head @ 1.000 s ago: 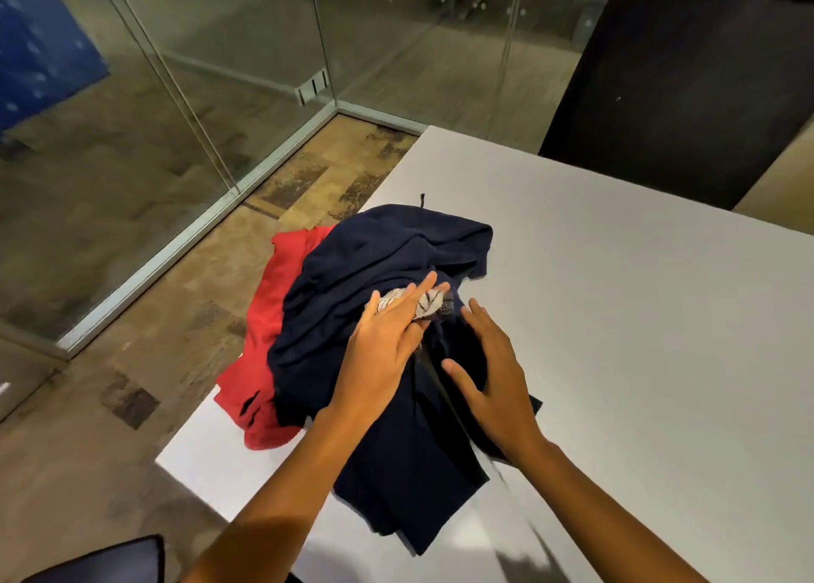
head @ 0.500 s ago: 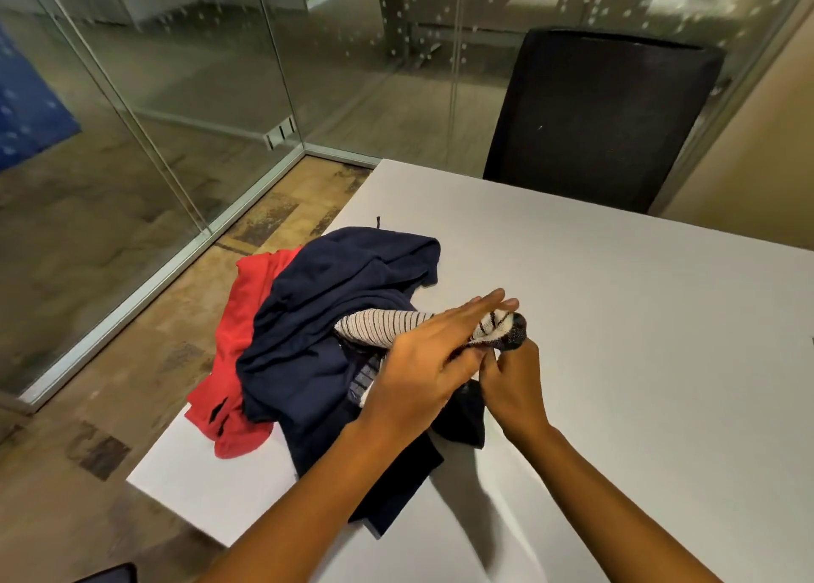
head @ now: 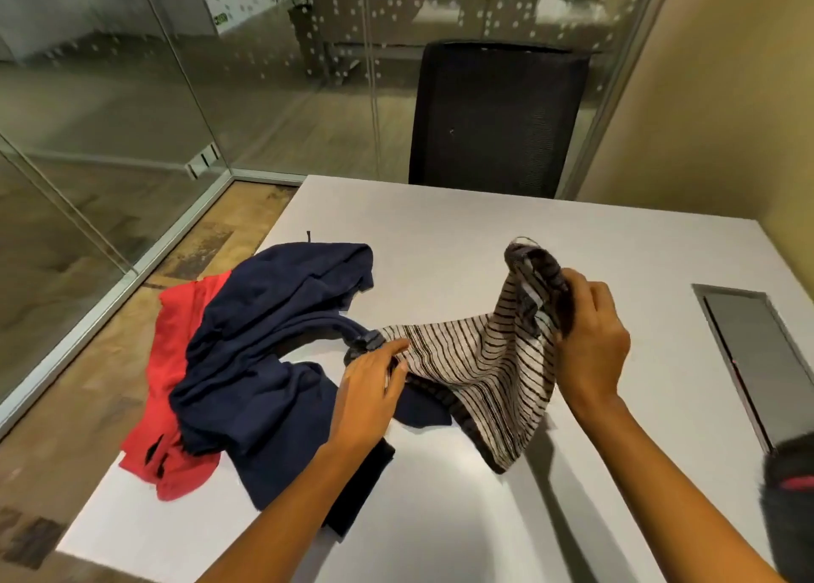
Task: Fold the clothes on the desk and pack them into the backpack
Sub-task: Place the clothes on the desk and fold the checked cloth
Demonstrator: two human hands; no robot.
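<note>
A white garment with dark stripes point(head: 480, 362) hangs stretched between my two hands above the white desk point(head: 484, 230). My right hand point(head: 590, 340) grips its bunched dark-trimmed upper end. My left hand point(head: 374, 388) pinches its other end close to the pile. A crumpled navy garment point(head: 264, 340) lies at the desk's left, on top of a red garment point(head: 176, 353) that hangs over the left edge. A dark object with a red patch point(head: 788, 516), perhaps the backpack, shows at the lower right edge.
A black office chair point(head: 493, 120) stands behind the desk's far edge. A grey cable hatch point(head: 757, 349) is set into the desk at the right. Glass walls point(head: 110, 120) enclose the left and back; a tan wall point(head: 727, 98) is at the right.
The striped garment has been pulled out of the navy pile and to the right. My right hand moved right and up with its end; my left hand now pinches the other end.
</note>
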